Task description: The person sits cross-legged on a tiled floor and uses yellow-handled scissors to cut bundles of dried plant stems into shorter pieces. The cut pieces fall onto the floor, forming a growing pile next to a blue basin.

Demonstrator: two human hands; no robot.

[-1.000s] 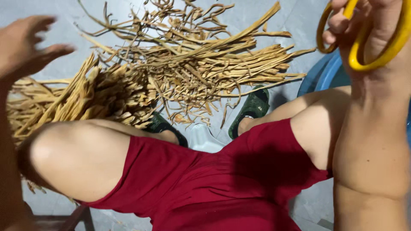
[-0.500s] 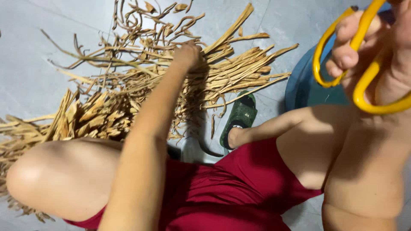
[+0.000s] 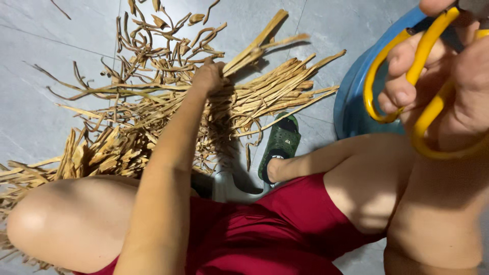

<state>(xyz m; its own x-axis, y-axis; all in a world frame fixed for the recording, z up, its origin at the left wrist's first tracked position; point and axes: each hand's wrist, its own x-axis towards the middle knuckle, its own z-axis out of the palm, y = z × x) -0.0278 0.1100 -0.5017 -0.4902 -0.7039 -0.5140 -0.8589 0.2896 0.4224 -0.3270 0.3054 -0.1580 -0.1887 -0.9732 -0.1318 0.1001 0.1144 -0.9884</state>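
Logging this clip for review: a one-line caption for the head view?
Left hand grips tan dried strips on grey floor; right hand holds yellow-handled scissors.

my left hand (image 3: pixel 208 77) reaches out over my knee and closes on a few dry tan strips (image 3: pixel 254 46) lifted from the pile (image 3: pixel 168 112) spread across the grey tiled floor (image 3: pixel 46 66). my right hand (image 3: pixel 438 76) grips yellow-handled scissors (image 3: pixel 407 91) close to the camera, fingers through the loops. a green sandal (image 3: pixel 280 145) sits on my foot beside a blue tub (image 3: pixel 351 102). red shorts (image 3: pixel 285 229) cover my lap.
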